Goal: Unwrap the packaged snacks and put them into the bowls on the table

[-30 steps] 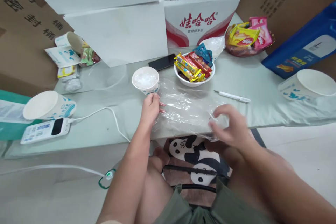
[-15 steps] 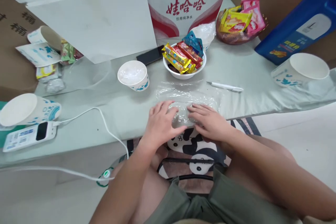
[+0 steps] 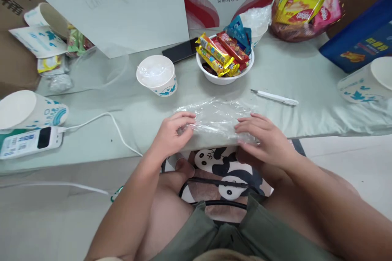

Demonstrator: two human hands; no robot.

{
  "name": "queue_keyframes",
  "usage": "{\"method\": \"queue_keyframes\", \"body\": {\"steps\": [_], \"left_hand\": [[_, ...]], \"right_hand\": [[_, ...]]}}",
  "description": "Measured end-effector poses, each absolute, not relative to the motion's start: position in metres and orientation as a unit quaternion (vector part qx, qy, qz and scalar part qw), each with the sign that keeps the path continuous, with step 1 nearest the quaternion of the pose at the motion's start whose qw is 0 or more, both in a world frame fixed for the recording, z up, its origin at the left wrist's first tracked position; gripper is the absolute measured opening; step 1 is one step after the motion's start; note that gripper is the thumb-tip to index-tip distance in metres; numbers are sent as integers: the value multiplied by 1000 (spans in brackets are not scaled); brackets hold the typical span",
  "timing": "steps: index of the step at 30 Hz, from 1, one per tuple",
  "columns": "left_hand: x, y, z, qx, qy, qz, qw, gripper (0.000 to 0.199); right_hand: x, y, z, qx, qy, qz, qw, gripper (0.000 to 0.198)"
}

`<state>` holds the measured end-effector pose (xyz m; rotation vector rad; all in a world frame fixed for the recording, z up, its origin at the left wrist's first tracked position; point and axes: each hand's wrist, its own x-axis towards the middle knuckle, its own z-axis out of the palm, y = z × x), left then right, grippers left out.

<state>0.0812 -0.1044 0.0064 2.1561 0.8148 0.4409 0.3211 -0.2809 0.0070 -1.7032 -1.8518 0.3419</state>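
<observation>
A thin, crinkled clear plastic bag [image 3: 219,116] lies at the table's front edge, in front of the bowl of snacks. At its left side, the thumb and fingers of my left hand [image 3: 176,132] are closed on the plastic. My right hand [image 3: 266,138] grips the opposite side, its fingers curled over the top and the thumb underneath. Between the two hands the plastic is spread out, catching the light. To the right of it lies a white pen-like tool [image 3: 275,97] with a thin dark tip.
Beyond the plastic stands a white bowl [image 3: 225,78] of wrapped snacks, with a paper cup [image 3: 159,77] to its left. A dark phone [image 3: 179,51] lies behind. At left are a white power bank [image 3: 30,142] with its cable [image 3: 118,128] and another cup [image 3: 33,110]. A blue container [image 3: 361,45] stands right.
My hands have moved apart, the left to the left and the right to the right. The plastic between them is now drawn wider. The camera view has shifted slightly.
</observation>
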Motion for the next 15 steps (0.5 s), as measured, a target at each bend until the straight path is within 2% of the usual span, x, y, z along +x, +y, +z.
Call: {"method": "queue_keyframes", "body": {"steps": [1, 4, 8, 9, 11, 15], "left_hand": [[79, -101, 8, 839, 326, 179, 398, 22], [71, -90, 13, 829, 315, 172, 429, 33], [63, -84, 16, 866, 277, 60, 411, 82], [62, -84, 16, 877, 278, 40, 390, 87], [61, -83, 13, 890, 288, 39, 352, 81], [61, -78, 6, 892, 292, 95, 333, 38]], "right_hand": [[323, -280, 7, -654, -667, 146, 326, 13], [327, -273, 8, -702, -564, 169, 401, 14], [330, -256, 7, -726, -478, 197, 454, 20], [331, -252, 7, -728, -457, 213, 465, 22], [332, -243, 5, -726, -419, 236, 492, 27], [333, -232, 0, -735, -378, 216, 520, 31]]}}
